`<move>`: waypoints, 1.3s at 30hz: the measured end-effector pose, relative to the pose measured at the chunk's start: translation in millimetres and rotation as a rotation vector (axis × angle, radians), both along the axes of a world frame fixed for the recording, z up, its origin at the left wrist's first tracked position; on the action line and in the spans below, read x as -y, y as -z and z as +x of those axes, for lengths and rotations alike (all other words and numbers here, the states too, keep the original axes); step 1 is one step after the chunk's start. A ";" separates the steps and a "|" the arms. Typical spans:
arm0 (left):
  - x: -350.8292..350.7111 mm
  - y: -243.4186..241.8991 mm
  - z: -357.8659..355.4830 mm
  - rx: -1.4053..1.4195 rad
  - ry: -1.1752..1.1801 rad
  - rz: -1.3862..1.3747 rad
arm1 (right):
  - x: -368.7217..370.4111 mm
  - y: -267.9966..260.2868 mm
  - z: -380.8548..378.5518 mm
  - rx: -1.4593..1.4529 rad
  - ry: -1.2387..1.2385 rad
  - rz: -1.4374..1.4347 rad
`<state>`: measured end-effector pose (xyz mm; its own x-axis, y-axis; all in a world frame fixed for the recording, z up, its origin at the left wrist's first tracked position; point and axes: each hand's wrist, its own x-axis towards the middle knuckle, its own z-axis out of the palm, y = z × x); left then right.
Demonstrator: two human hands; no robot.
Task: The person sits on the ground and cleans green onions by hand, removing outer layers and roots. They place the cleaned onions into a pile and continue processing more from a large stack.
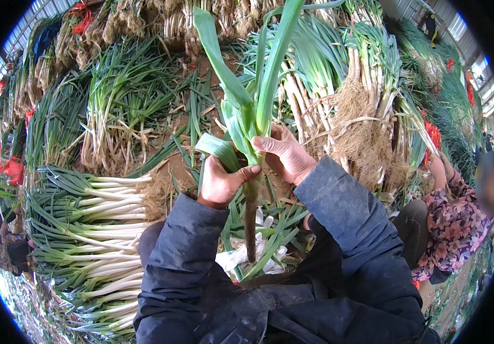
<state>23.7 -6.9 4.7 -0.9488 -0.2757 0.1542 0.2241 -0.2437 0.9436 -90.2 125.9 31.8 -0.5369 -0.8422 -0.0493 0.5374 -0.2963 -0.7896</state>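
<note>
A single large green onion (251,202) stands upright between my hands, its broad green leaves up and its brown, soil-stained lower stalk down. My left hand (225,182) grips the stalk just below the leaf fork, and a folded outer leaf (217,149) bends over that hand. Slightly higher, my right hand (288,152) pinches the base of the leaves between thumb and fingers. Beneath the stalk, loose leaf strips and white plastic (234,258) lie between my legs.
Cleaned green onions (113,232) lie in a long row at my left. Untrimmed bundles with dry roots (359,129) stand at the right front, and leafy ones (109,116) at the left front. A person in a floral sleeve (449,223) sits close on my right, holding a stalk.
</note>
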 end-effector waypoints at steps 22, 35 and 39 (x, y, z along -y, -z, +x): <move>-25.6 31.2 -15.4 -0.340 -0.267 -0.047 | 9.3 15.0 -8.2 0.049 0.137 -0.035; -33.1 21.4 -0.8 -0.221 -0.210 -0.066 | 4.6 13.1 -19.1 0.064 0.152 0.045; -31.3 4.3 7.5 -0.110 -0.163 -0.008 | 12.7 13.2 -10.5 0.061 0.179 0.010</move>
